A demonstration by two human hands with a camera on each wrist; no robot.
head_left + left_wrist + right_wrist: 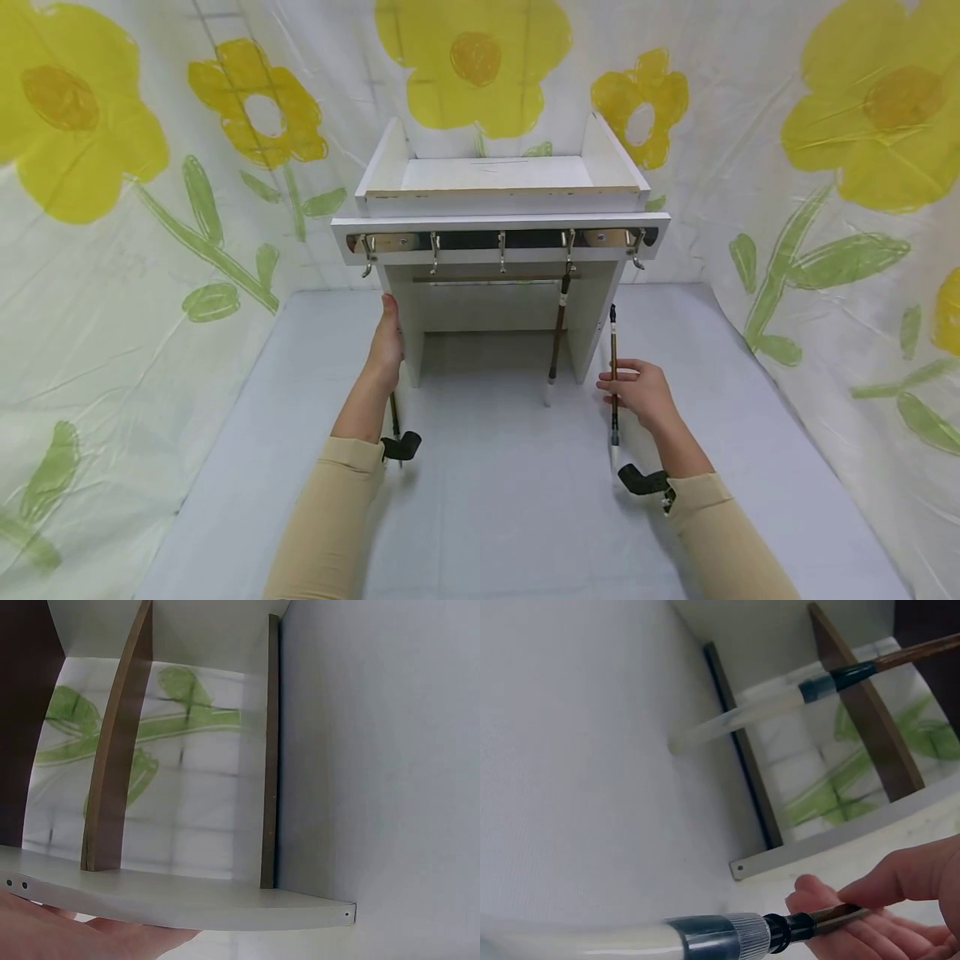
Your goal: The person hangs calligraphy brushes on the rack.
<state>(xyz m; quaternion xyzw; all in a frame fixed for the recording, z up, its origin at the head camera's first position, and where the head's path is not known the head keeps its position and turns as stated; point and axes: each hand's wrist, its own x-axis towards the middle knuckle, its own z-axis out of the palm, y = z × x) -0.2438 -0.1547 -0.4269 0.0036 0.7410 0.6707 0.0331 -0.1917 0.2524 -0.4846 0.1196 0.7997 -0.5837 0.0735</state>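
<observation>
My right hand (637,392) pinches a calligraphy brush (614,358) between thumb and fingers. It stands nearly upright, pale bristles down, outside the right panel of a white wooden shelf (498,204). The right wrist view shows its dark ferrule (712,937) close up. Another brush (558,333) hangs bristles down from the fourth hook on the shelf's metal hook rail (501,241). My left hand (386,346) rests against the outside of the left panel (180,904), thumb upward. A slim dark rod (393,412) shows beside the left wrist, its upper part hidden; how it is supported, I cannot tell.
The rail carries several silver hooks across the shelf's front. A pale grey cloth (495,500) covers the table. White sheeting (825,275) with yellow flowers encloses the back and sides. A black wrist mount (641,481) juts from the right sleeve, another (402,446) from the left.
</observation>
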